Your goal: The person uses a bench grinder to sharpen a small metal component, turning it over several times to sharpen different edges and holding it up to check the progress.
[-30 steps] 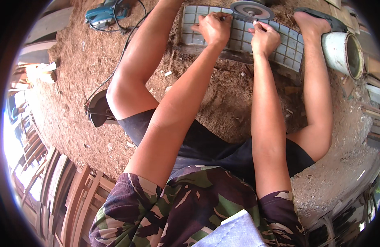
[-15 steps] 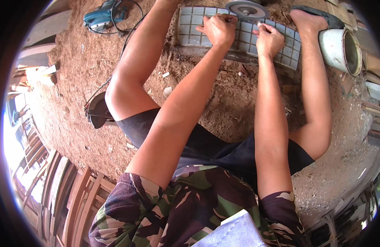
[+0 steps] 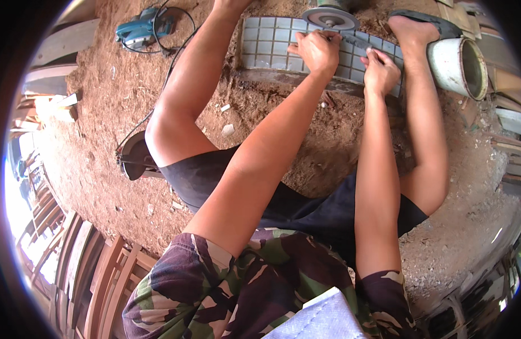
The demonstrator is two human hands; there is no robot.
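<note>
My left hand [image 3: 317, 52] is closed on one end of a narrow, dark, flat metal blade [image 3: 356, 42]. My right hand [image 3: 381, 72] pinches its other end, so the blade spans the gap between my fingers. Just beyond the left fingers is a round grey grinding wheel [image 3: 316, 20], lying broadside to view. It sits on a motor body that is mostly cut off at the top. Below both hands lies a slab of pale blue-white tiles [image 3: 265, 46] with dark joints and a wooden front edge. Whether the blade touches the wheel is unclear.
A white bucket [image 3: 446, 66] lies tipped beside my right foot. At the far left a blue power tool [image 3: 137, 33] trails a black cord. A dark disc-shaped saw [image 3: 137, 155] sits by my left knee. Stacked wood [image 3: 105, 277] fills the lower left.
Both hands have shifted right and slightly nearer, away from the wheel's front edge. The blade now shows lengthwise between them; before, it was mostly hidden. The whole view has shifted slightly.
</note>
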